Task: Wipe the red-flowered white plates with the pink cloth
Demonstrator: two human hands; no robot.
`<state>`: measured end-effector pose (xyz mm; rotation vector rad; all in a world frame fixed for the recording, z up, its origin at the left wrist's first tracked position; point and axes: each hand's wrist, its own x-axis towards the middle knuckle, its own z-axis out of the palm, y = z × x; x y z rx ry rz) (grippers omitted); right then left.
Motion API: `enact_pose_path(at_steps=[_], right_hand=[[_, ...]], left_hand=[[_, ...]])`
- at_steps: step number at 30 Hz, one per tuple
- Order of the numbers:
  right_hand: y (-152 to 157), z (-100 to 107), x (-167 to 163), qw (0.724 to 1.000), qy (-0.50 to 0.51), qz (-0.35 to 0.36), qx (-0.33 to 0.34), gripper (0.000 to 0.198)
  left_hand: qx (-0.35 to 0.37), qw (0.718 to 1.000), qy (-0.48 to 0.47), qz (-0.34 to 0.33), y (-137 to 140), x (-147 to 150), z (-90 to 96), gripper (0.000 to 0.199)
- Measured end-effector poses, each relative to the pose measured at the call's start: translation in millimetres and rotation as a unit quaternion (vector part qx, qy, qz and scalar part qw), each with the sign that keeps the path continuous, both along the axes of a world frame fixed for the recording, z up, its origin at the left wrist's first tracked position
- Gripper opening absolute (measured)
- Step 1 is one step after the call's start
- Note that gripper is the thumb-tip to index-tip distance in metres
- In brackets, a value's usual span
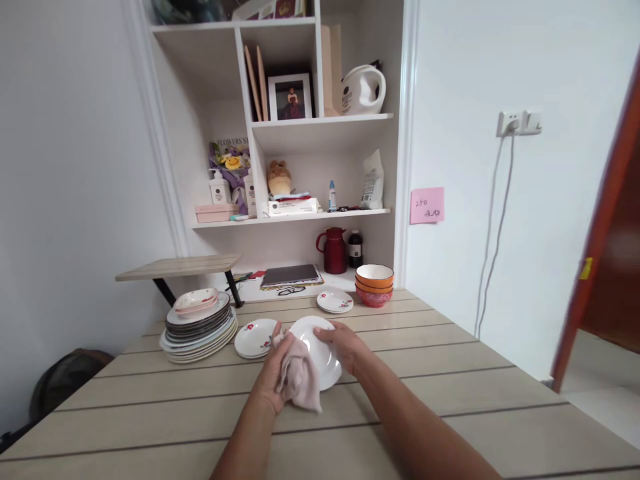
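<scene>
While the right hand [345, 347] grips the far rim of the white plate [320, 357] to tilt it above the table [450, 400], the left hand [273, 373] pinches a pink cloth [300, 380] against its face, near the small flowered plates [255, 337].

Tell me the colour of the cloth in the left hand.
The cloth is pale pinkish-beige, seen best in the head view.

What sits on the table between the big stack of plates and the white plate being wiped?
In the head view, small flowered saucers lie between the plate stack and the white plate.
</scene>
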<state>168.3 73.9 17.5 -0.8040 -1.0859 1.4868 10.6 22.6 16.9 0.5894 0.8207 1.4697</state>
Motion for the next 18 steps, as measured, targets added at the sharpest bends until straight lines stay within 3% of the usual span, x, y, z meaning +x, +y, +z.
enact_pose_path(at_steps=[4,7,10,12,13,14,15,18], right_hand=[[-7,-1,-4,0.998,0.008,0.049,-0.047,0.035],[-15,-3,0,0.996,-0.003,0.058,-0.074,0.034],[-23,-4,2,0.994,-0.016,0.046,-0.094,0.032],[-27,-4,0,0.994,-0.005,0.039,-0.097,0.031],[-28,-3,-2,0.995,0.001,0.033,-0.097,0.031],[-29,-3,-3,0.995,0.004,0.024,-0.095,0.031],[-30,-3,-5,0.995,0.005,0.014,-0.094,0.031],[-28,-6,-8,0.995,0.002,-0.008,-0.096,0.031]], left_hand=[[0.047,0.997,0.051,0.042,4,-1,-7.1,0.076],[0.12,0.958,0.222,0.14,13,0,-12.2,0.069],[0.187,0.845,0.408,0.292,17,-3,-14.2,0.056],[0.202,0.758,0.486,0.386,15,-6,-13.2,0.04],[0.2,0.729,0.511,0.409,12,-8,-12.4,0.034],[0.195,0.717,0.53,0.408,10,-9,-11.5,0.032],[0.192,0.722,0.539,0.389,7,-11,-10.8,0.032],[0.208,0.772,0.52,0.3,5,-11,-9.4,0.032]])
